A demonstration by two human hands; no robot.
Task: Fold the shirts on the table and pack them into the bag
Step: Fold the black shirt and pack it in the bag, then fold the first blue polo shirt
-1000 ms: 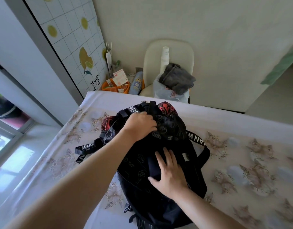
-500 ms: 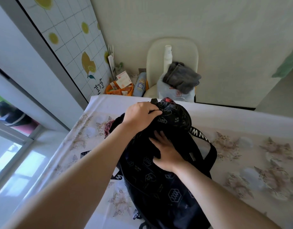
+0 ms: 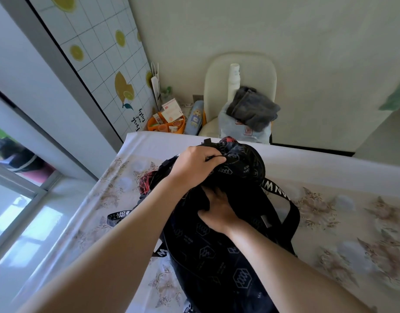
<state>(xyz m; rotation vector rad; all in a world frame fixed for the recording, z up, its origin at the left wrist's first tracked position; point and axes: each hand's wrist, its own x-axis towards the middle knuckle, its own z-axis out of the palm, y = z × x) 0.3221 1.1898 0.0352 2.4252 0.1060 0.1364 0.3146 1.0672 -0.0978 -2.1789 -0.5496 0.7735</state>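
Observation:
A black backpack [image 3: 219, 251] with white hexagon logos lies on the table [image 3: 352, 213], which has a floral cloth. My left hand [image 3: 194, 164] grips the bunched top of the backpack at its far end. My right hand [image 3: 217, 208] sits just below that, its fingers tucked under a fold of the black fabric and hidden there. A red and black patterned shirt [image 3: 146, 184] shows at the left side of the backpack's top, and a bit of it [image 3: 228, 140] peeks out at the far end. A lettered strap [image 3: 278, 193] loops out on the right.
Behind the table stands a cream chair [image 3: 257, 71] holding a grey garment [image 3: 253, 107] on a plastic bag, plus a white bottle. An orange basket [image 3: 167, 124] of small items sits on the floor at the back left. A window runs along the left.
My right hand has slid up the backpack from its middle to just under the bunched top. My left hand has kept its hold there while the view moved closer.

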